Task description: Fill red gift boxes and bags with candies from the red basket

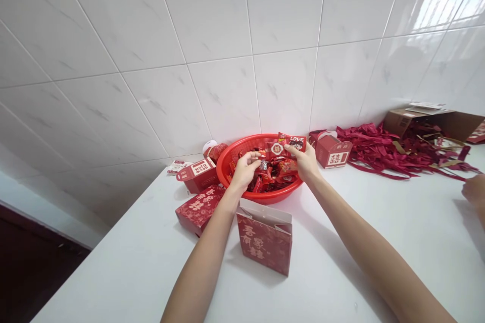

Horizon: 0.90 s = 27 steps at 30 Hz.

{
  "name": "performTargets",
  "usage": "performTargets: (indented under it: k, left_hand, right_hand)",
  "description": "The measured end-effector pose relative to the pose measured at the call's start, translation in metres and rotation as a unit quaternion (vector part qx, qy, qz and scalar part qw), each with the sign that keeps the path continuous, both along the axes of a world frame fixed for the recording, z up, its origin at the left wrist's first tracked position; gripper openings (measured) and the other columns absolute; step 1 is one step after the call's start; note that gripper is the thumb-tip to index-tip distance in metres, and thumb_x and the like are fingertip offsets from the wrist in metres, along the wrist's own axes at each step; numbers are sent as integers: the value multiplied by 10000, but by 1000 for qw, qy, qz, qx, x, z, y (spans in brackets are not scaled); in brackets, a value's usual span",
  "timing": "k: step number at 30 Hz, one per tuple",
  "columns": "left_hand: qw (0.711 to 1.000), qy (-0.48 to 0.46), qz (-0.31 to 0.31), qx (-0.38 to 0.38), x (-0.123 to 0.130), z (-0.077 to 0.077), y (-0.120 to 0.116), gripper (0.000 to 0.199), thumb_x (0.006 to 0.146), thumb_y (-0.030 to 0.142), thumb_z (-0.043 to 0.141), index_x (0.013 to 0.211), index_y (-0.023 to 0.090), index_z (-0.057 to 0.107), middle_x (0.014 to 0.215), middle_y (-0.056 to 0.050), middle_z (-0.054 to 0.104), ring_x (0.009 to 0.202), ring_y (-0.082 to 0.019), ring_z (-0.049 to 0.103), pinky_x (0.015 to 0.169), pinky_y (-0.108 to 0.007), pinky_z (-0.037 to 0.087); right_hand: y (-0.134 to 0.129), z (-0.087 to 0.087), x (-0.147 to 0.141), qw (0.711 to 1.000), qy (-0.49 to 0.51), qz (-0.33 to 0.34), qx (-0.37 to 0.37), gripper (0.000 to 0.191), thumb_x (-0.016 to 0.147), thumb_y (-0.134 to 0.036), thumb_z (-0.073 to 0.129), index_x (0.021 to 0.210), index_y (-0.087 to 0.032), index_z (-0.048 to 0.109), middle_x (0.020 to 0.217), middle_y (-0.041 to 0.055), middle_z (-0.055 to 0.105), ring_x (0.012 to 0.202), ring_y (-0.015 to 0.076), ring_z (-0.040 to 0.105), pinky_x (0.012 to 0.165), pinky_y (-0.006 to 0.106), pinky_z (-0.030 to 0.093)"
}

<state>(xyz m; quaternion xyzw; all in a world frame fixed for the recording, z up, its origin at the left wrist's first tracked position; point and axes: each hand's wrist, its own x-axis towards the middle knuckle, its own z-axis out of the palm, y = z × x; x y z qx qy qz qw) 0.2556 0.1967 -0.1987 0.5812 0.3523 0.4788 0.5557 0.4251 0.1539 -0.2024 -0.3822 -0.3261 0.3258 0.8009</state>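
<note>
pinching red packets [278,149] by an edge, perhaps to keep them together, the right hand [307,162] hovers over the basket [267,197] beside the left hand [245,171], whose grip is unclear, while the open-topped box [265,243] stands near, seemingly for reach.

1. One red basket [265,197] near the table's [125,272] back edge.
2. Candy packets [288,166] inside: too many to count.
3. One upright red box [265,245]; one flat box [200,207], nearer left edge.
4. At least two white-labelled boxes [331,154].
5. One brown carton [396,121].
</note>
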Motion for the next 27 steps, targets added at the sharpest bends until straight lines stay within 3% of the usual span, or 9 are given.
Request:
performTargets:
  k: [4,8,12,20,27]
  left_hand:
    - [999,-18,37,0,-2,-1,1,276,648,148,758,909,156,669,701,8,630,661,-128,591,638,-230,496]
    - [997,-38,63,23,-4,0,1,275,603,92,729,867,154,684,786,-17,677,780,-142,634,756,-252,512]
    - [998,-21,55,37,-3,-1,1,212,572,63,692,764,153,701,800,-33,708,816,-161,649,831,-296,519]
    - [996,62,9,64,-1,-2,-1,207,555,23,685,703,163,724,749,-39,733,747,-178,675,805,-328,543]
    - [996,-3,62,59,-4,4,-1,202,557,76,693,739,160,712,776,-28,734,775,-171,672,800,-304,536]
  right_hand:
    - [-1,2,-1,1000,-2,-2,-7,376,518,-316,858,807,-186,655,784,9,729,737,204,676,750,364,556]
    - [-3,3,-2,1000,-9,-2,-4,364,514,-316,852,790,-186,654,778,6,726,724,200,669,742,357,550]
    - [-5,5,-3,1000,-17,5,-11,365,522,-318,846,806,-190,654,780,6,724,733,202,668,750,364,552]
    - [-5,5,-4,1000,-16,2,-10,370,512,-322,847,801,-191,657,776,7,723,728,204,663,744,362,548]
    - [-7,8,-6,1000,-20,4,-1,354,535,-327,841,808,-187,664,797,19,736,744,207,673,751,360,551]
